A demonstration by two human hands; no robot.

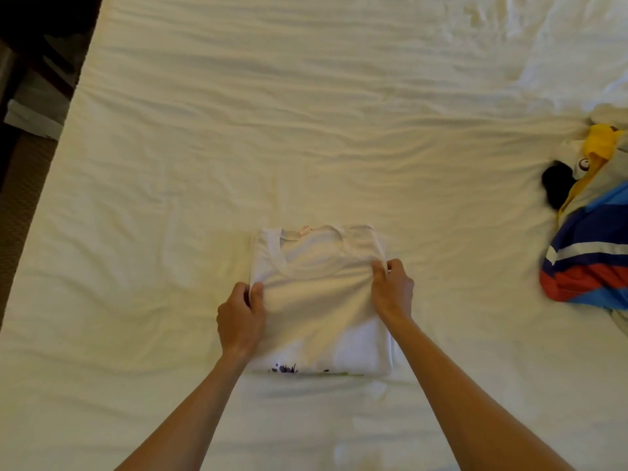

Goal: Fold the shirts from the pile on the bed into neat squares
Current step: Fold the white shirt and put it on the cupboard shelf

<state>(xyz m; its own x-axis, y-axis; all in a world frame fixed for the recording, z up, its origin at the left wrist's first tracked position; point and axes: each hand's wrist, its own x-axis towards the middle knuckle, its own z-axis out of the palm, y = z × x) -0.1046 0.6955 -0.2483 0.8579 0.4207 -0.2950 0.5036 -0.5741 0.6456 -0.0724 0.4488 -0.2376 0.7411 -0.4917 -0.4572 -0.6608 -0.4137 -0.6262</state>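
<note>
A white shirt [319, 294] lies folded into a narrow rectangle on the bed [306, 130], collar at the far end, with a bit of dark and green print showing at its near edge. My left hand [241, 317] pinches the shirt's left edge about halfway along. My right hand [392, 288] pinches the right edge at the same height. The cloth between the two hands is pulled into soft creases. The pile of shirts [591, 239] lies at the right edge of the bed, showing blue, red, white and yellow fabric.
The bed has a wrinkled white sheet. A bunched white cover [577, 45] lies at the far right corner. Beyond the bed's left edge are a dark floor [23, 185] and dark furniture [30, 35].
</note>
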